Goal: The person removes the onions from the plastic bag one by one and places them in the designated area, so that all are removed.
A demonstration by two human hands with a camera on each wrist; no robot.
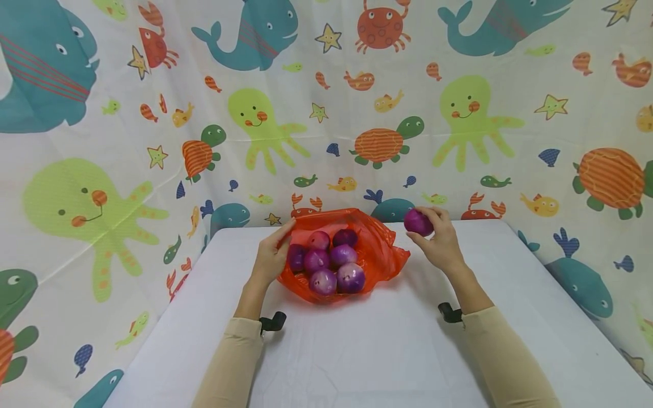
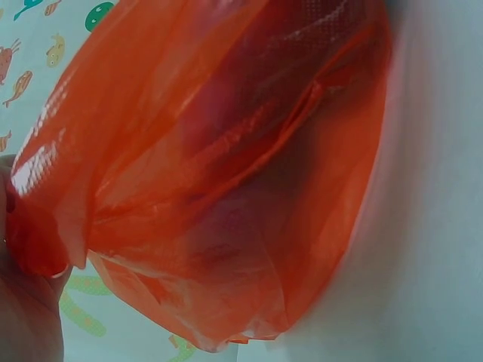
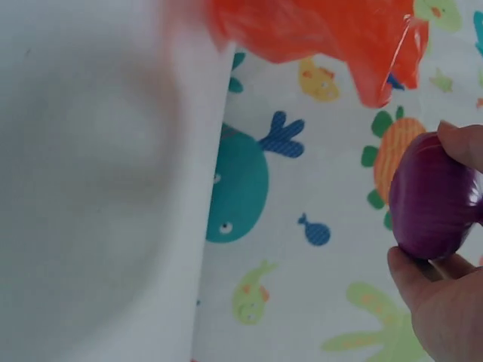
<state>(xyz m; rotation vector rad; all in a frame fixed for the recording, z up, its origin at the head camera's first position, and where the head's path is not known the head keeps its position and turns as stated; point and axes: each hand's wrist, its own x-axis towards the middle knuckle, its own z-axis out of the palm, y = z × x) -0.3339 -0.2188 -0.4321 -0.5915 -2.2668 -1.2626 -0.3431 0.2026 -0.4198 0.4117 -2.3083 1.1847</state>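
Item 1: red onion (image 1: 418, 222), purple-skinned, held in my right hand (image 1: 440, 241). Grip: fingertips and thumb curled round it, narrow, holding it clear of the counter (image 1: 388, 340) near the far edge, just right of the bag. The right wrist view shows the same onion (image 3: 434, 197) pinched between finger above and thumb below.

Item 2: orange plastic bag (image 1: 380, 249), thin, crumpled, lying open at the middle of the far edge. My left hand (image 1: 272, 255) grips its left rim; the left wrist view shows the film (image 2: 226, 173) bunched against my fingers.

Item 3: six more red onions (image 1: 331, 263), clustered inside the open bag, touching one another.

Item 4: sea-creature patterned cloth (image 1: 326, 113), hung behind and to both sides of the counter.

Step in hand, as I judge it: one onion passing between bag and counter, mouth held open by the left grip; direction cannot be told. The next move calls for keeping the rim lifted and the right grip firm on the slick round skin.
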